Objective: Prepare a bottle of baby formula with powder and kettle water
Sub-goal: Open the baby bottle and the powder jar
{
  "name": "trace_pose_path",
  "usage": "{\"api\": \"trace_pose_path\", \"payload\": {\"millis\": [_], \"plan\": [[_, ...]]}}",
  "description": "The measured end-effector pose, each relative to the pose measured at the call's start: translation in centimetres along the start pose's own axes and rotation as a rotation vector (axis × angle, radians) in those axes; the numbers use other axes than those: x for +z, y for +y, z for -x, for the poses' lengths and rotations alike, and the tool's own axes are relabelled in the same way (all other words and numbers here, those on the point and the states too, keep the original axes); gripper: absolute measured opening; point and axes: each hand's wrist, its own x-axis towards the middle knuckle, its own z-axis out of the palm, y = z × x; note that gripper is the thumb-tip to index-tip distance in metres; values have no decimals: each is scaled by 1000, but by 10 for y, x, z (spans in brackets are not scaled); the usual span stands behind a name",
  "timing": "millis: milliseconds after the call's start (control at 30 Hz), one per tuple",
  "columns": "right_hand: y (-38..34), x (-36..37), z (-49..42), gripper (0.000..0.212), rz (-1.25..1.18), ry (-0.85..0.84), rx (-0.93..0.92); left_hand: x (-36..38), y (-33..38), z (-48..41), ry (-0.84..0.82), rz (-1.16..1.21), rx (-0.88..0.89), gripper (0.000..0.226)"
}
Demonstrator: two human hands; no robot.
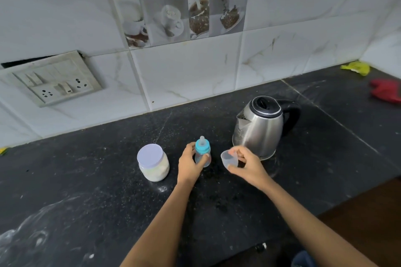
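A small baby bottle [202,149] with a teal collar and a clear teat stands upright on the black counter [86,180]. My left hand [189,166] is wrapped around its clear body. My right hand [246,163] holds the bottle's clear dome cap [227,157] just to the right of the bottle, off the teat. A clear jar of white powder [153,162] with a pale lid stands shut to the left of the bottle. A steel kettle [260,125] with a black lid and handle stands behind my right hand, its lid down.
A tiled wall runs behind the counter, with a switch and socket plate [52,81] at the left. A red cloth [386,93] and a yellow scrap [357,67] lie at the far right. The counter's front edge drops off at the lower right.
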Motion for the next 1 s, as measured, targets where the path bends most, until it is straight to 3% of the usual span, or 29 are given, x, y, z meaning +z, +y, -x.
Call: {"api": "trace_pose_path", "payload": {"millis": [100, 267, 400, 467, 567, 633, 733, 900, 1000], "plan": [[25, 6, 18, 44, -22, 32, 71, 2, 0, 2, 8, 24, -19, 51], [50, 16, 30, 72, 47, -6, 122, 4, 2, 3, 10, 42, -31, 51], [57, 16, 30, 67, 112, 13, 91, 5, 1, 3, 8, 35, -34, 52], [54, 15, 32, 75, 154, -12, 94, 5, 1, 3, 8, 32, -38, 52], [41, 13, 37, 71, 307, 127, -40, 4, 2, 2, -13, 7, -27, 54], [23, 11, 33, 60, 368, 242, -158, 4, 2, 0, -30, -16, -28, 65], [-7, 16, 12, 59, 350, 208, -151, 4, 0, -1, -46, -8, -43, 81], [-41, 42, -39, 78, 283, 9, 63, 6, 8, -1, -46, 9, -44, 56], [-47, 55, -55, 72, 195, 16, 97, 4, 13, 1, -3, 1, 9, 45]]}}
